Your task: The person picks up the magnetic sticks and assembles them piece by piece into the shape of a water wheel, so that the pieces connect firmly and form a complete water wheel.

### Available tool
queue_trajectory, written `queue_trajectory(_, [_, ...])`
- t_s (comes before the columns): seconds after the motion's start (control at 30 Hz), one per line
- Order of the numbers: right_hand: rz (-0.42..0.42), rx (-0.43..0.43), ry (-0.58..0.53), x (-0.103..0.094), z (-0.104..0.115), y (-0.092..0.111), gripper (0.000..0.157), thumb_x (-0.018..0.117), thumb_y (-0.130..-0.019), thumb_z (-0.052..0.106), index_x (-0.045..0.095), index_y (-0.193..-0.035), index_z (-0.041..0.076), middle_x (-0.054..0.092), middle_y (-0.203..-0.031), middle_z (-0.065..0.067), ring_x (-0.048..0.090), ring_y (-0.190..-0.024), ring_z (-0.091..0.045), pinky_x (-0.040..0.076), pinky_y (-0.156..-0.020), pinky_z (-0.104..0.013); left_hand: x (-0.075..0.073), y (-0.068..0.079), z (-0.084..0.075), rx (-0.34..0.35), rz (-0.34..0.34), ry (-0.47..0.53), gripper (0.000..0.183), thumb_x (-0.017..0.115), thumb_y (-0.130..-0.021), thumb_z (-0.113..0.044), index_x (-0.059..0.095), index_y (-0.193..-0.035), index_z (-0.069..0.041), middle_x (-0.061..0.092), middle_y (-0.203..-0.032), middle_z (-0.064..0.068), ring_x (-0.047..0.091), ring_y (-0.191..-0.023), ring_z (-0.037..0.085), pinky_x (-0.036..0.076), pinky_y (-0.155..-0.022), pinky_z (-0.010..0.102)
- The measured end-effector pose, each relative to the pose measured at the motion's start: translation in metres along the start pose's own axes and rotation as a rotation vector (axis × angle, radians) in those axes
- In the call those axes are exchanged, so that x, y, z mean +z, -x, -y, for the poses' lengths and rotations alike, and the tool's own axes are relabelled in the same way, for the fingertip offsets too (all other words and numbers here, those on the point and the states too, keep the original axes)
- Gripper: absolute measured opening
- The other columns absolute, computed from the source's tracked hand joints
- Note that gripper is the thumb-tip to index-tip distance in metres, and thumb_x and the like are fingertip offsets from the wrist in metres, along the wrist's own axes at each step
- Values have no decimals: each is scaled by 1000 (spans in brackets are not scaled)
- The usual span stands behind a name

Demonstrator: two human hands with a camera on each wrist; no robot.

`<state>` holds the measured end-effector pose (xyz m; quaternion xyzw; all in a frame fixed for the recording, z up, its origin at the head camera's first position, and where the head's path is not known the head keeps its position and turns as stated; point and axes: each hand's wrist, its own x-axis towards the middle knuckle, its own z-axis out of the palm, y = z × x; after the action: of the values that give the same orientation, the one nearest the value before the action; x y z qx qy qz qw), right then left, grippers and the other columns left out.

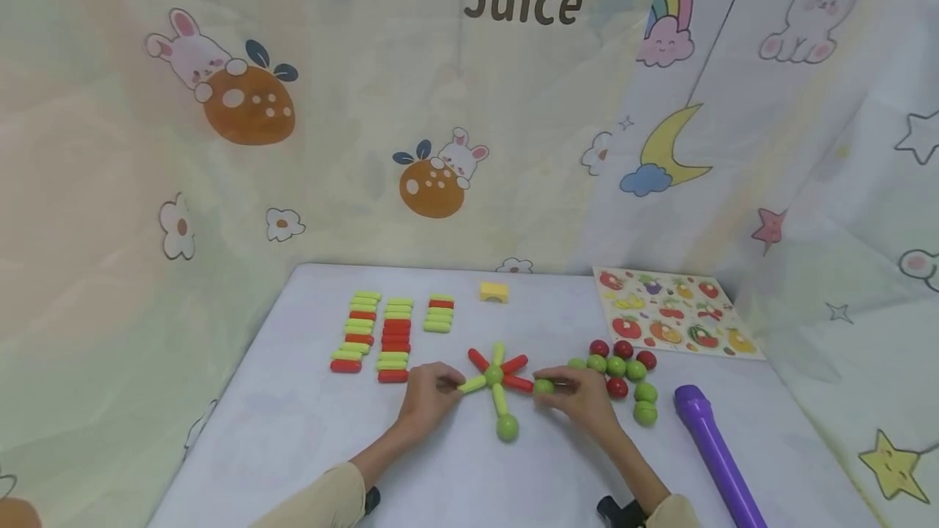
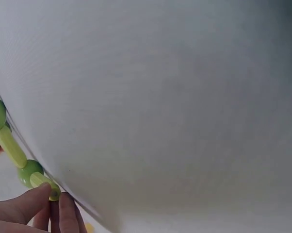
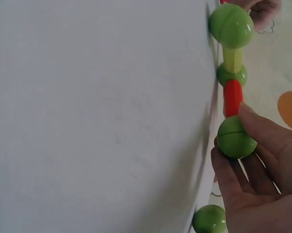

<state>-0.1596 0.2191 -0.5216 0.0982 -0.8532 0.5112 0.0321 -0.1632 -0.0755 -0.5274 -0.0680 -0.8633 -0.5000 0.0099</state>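
While sticks (image 1: 500,399) dot white tabletop (image 1: 282,422) — printed cloth (image 1: 352,104) hangs.

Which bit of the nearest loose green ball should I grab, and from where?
Probably pinch that near ball around its widest part, on its left and right, coming down from above. It's round, so a higher pinch might slip, and another green ball sits right behind it, leaving little finger room there.

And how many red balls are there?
4 red balls: back left, back middle, back right, and one nearer, beside the right hand. That hand may hide others.
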Motion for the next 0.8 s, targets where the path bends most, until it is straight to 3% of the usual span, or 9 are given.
queue_trajectory(0.17, [-18, 28, 10, 0, -3, 2, 39, 94, -80, 5, 82, -117, 8, 82, -112, -5, 76, -109, -20, 61, -92, -23, 2, -4, -4, 16, 3, -13, 13, 82, -94, -2, 82, -106, -5, 78, -102, 3, 70, -95, 18, 65, -88, 39])
queue_trajectory(0.37, [-86, -32, -40, -43, -11, 2, 38, 87, -88, 2, 77, -125, 3, 79, -123, -15, 76, -116, -30, 60, -94, -23, 0, -15, -7, 27, 0, -19, 14, 80, -95, 0, 82, -108, -4, 78, -104, 4, 71, -98, 19, 64, -89, 40])
queue_trajectory(0.5, [-157, 8, 119, -70, -21, 5, 35, 87, -90, 4, 79, -123, 5, 80, -119, -12, 75, -114, -32, 61, -93, -26, 3, -24, -6, 47, -8, -29, 16, 78, -95, 2, 82, -109, -3, 79, -105, 5, 71, -100, 21, 64, -92, 41])
queue_trajectory(0.57, [-156, 18, 237, -76, -26, 8, 36, 89, -88, 6, 80, -122, 8, 80, -119, -11, 74, -116, -34, 63, -95, -35, 5, -29, -5, 52, -12, -35, 16, 78, -95, 3, 82, -109, -4, 79, -105, 5, 71, -101, 21, 64, -93, 42])
queue_trajectory(0.7, [-102, -59, 384, -75, -34, 10, 39, 91, -84, 3, 80, -121, 8, 79, -122, -11, 71, -119, -38, 60, -100, -54, 9, -37, -4, 69, -22, -50, 15, 77, -96, 4, 82, -108, -3, 80, -105, 6, 73, -102, 22, 64, -93, 43])
queue_trajectory(0.8, [-64, -120, 427, -69, -37, 9, 40, 92, -82, 0, 81, -118, 11, 80, -119, -7, 73, -111, -32, 62, -96, -50, 13, -41, -3, 82, -20, -56, 15, 76, -96, 5, 82, -107, -3, 80, -104, 7, 73, -103, 24, 63, -94, 44])
